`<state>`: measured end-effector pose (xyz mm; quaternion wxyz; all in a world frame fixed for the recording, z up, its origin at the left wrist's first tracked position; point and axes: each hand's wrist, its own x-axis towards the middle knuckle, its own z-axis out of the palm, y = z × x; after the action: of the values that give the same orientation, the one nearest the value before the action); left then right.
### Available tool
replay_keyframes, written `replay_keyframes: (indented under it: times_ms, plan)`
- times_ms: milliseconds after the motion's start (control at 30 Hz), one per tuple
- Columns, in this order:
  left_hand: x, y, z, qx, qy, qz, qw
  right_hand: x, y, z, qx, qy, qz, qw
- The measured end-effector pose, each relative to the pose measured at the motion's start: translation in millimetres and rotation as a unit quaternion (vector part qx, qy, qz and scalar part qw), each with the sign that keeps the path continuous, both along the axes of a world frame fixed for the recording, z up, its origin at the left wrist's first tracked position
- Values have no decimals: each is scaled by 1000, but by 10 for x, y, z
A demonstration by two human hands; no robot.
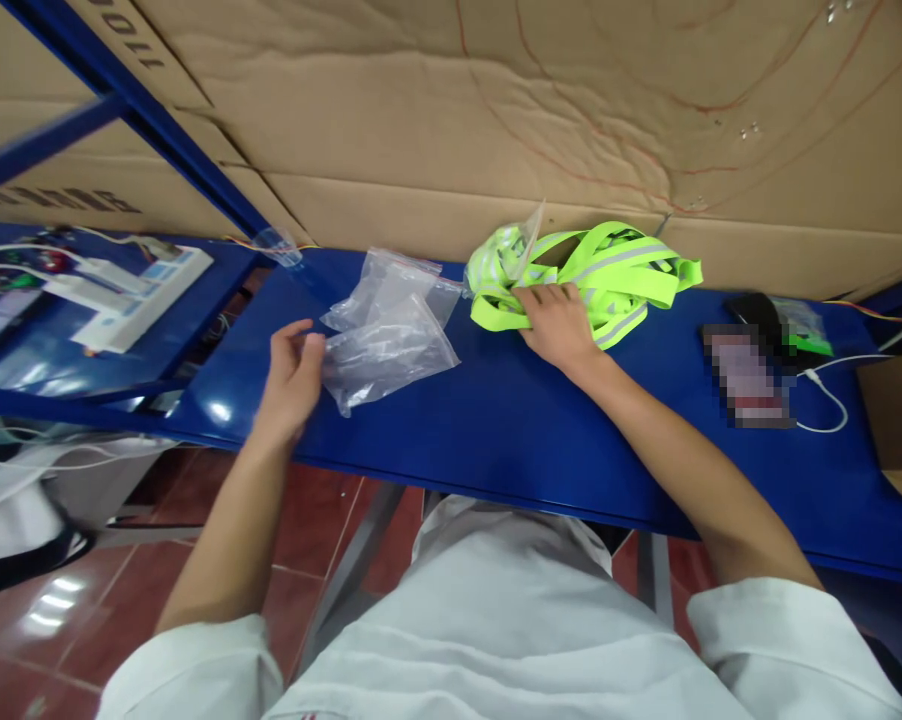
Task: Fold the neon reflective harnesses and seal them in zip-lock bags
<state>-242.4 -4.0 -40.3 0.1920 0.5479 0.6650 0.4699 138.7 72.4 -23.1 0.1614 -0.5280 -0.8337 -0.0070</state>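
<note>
A bundle of neon-yellow reflective straps [620, 270] with silver stripes lies at the back of the blue table. My right hand [560, 325] is on the near left part of the bundle, its fingers curled over a strap and their tips partly hidden. At the bundle's left end sits a clear bag [500, 258] with more yellow-and-silver material inside. Several clear zip bags [395, 345] lie flat and overlapping left of the straps. Beside their left edge is my left hand [295, 375], its fingers loosely bent and apart from the thumb, with nothing visible in it.
A white power strip [147, 300] with cables occupies the adjoining surface at left. A blurred-out phone [747, 375], a black item [758, 318], a white cable and a cardboard box [897, 425] are at right. Cardboard sheets [391, 120] stand behind the table, with a blue frame post at left.
</note>
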Motion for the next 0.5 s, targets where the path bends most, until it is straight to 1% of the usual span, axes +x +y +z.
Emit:
replay_keyframes:
  times_ms: [67,133,167,200,233,267,333,367,433,500]
  plan:
    - [169,-121,43,53,100,6,994,67,-27,97,5,96,-35,995]
    - [462,-305,133,112,237,3,965,157,-93,216,1,229,-69,971]
    - [630,-396,182,137,269,-19,953,202,-140,273,-9,300,-72,951]
    - [796,-473,223,147,294,-60,943,247,-196,324,-26,371,-66,926]
    - [949,-526,249,140,317,-91,934,291,-262,366,-51,437,-53,896]
    - [1080,-550,257,124,340,-108,926,335,-336,399,-82,494,-38,865]
    - [1250,-505,215,89,367,-122,918,429,-499,433,-147,571,-21,807]
    - [1286,-444,173,74,374,-127,916,480,-582,434,-175,592,-23,787]
    - [1275,-286,78,59,383,-157,909,588,-730,406,-220,610,-41,760]
    - [1216,-147,19,56,386,-198,899,682,-842,344,-260,623,-58,735]
